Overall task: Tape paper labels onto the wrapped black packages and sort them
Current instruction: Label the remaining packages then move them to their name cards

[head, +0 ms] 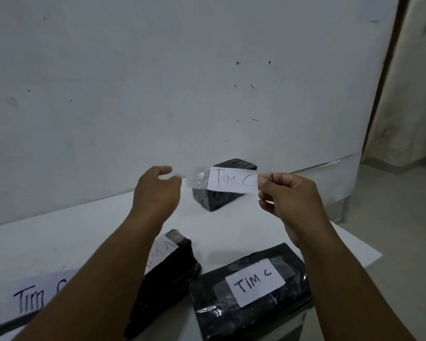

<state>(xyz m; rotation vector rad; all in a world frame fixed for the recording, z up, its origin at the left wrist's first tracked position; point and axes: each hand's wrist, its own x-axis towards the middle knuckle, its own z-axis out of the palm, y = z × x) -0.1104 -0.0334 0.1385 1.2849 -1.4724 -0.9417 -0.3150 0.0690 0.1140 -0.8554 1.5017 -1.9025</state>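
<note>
Sheet (38, 295) marked "Tim", flat on counter (84, 232), far left. Left hand (155, 190) raised, pinching clear tape (196, 179) stuck to left end of label (233, 180). Package (169, 271) marked "A" under left forearm. Label "Tim C" held in air, stretched between hands, in front of far package (215, 200). Right hand (288, 195) pinching label's right end. Labelled package (251, 291) below, near right.

White table (84, 232) bears three black packages (251, 294) and a paper sheet (32, 294)

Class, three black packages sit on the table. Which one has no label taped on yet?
The far package by the wall, behind the held label. The two near ones already carry taped labels.
</note>
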